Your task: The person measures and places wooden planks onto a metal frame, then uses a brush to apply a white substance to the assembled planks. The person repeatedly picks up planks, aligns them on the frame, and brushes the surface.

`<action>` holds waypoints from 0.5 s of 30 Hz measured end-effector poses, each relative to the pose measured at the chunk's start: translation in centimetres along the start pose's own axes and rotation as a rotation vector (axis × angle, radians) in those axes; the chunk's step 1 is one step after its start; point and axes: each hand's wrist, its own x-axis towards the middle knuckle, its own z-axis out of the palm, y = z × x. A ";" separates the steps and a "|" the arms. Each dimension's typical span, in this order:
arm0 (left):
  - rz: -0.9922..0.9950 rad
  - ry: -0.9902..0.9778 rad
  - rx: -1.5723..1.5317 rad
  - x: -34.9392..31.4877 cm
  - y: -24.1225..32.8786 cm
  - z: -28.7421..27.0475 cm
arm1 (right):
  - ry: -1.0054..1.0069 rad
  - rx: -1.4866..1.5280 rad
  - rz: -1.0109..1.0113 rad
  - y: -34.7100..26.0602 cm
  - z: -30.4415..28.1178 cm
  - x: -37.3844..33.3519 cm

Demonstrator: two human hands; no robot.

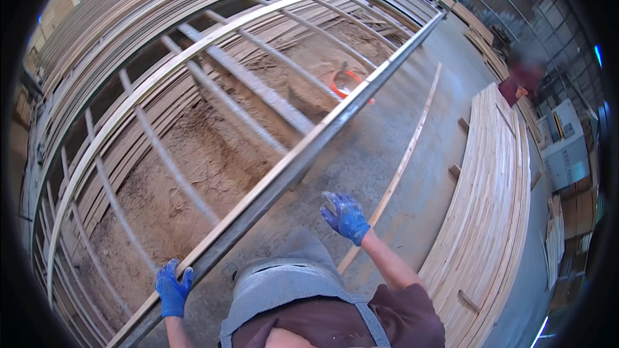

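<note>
A long pale wooden strip (271, 180) lies along the near rail (284, 188) of a large slatted frame. My left hand (173, 289), in a blue work glove, is closed over the strip toward its near left end, the thumb on the inner right side. To the right of the rail, my right hand (348, 218) is held out over the floor in a matching dusty glove. Its fingers are apart and hold nothing. A second pale strip (155, 82) runs lengthwise across the crossbars (238, 84) farther left.
Sawdust (174, 161) and an orange-rimmed round container (346, 84) are below the frame. One loose strip (409, 145) lies on the concrete floor. A stack of boards (483, 212) stands on the right, with another person (521, 80) beyond it. More boards (135, 0) fill the far left.
</note>
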 end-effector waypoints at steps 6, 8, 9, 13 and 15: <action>0.296 -0.041 -0.044 12.5 24.9 5.7 | -0.320 0.110 0.222 15.2 -0.5 -6.1; 0.311 -0.136 -0.038 17.4 32.1 6.7 | -0.454 0.206 0.217 17.2 -2.2 -3.2; 0.349 -0.124 -0.038 19.3 35.5 6.6 | -0.421 0.225 0.196 18.1 -3.6 -1.3; 0.488 -0.142 -0.074 26.8 47.5 10.7 | -0.426 0.307 0.144 25.1 -6.3 6.1; 0.546 -0.078 -0.120 30.4 53.4 13.6 | -0.386 0.320 0.118 30.0 -8.1 10.2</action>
